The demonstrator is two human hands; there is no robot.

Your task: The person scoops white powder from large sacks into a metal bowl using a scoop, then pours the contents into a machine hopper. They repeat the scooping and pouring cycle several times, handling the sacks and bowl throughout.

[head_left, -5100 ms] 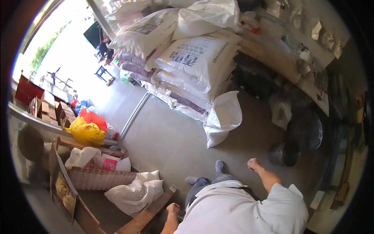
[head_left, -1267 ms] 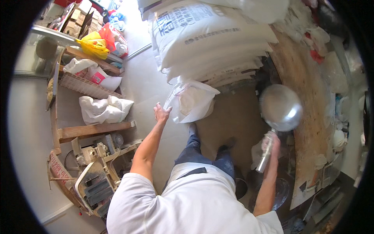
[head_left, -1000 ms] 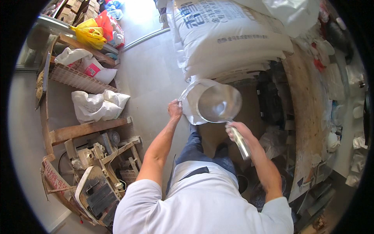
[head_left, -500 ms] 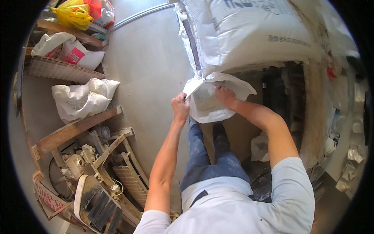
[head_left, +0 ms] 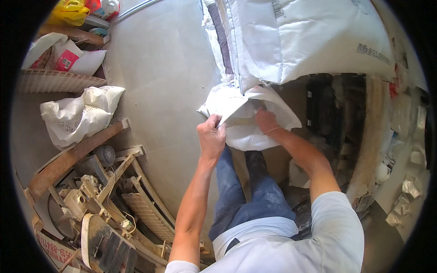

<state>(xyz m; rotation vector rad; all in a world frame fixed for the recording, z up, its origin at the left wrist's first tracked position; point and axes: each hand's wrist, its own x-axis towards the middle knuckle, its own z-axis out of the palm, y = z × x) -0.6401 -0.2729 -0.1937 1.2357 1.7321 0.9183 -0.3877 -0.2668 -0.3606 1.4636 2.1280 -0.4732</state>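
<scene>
An open white woven sack [head_left: 248, 142] hangs in front of my legs, its mouth facing up toward me. My left hand [head_left: 212, 136] is closed on the left side of its rim, with a fold of white material pinched between thumb and fingers. Inside the mouth is my right hand [head_left: 266, 121], fingers curled, at the right of the opening. What those fingers hold, if anything, is hidden. Pale material shows dimly within the sack. Just beyond stands a big, full white sack [head_left: 314, 50], its lower edge close above the smaller one.
A wooden post [head_left: 369, 132] stands to the right, beside a dark recess. On the left lie a crumpled white bag [head_left: 82, 116], a wooden beam [head_left: 75, 157] and a dusty machine [head_left: 107, 234]. Further back, more bags [head_left: 88, 63] rest on a rack.
My left hand has drawn the sack's rim a little toward me and inward, folding it over the mouth. The right hand stays inside, slightly lower. The view has shifted to the right.
</scene>
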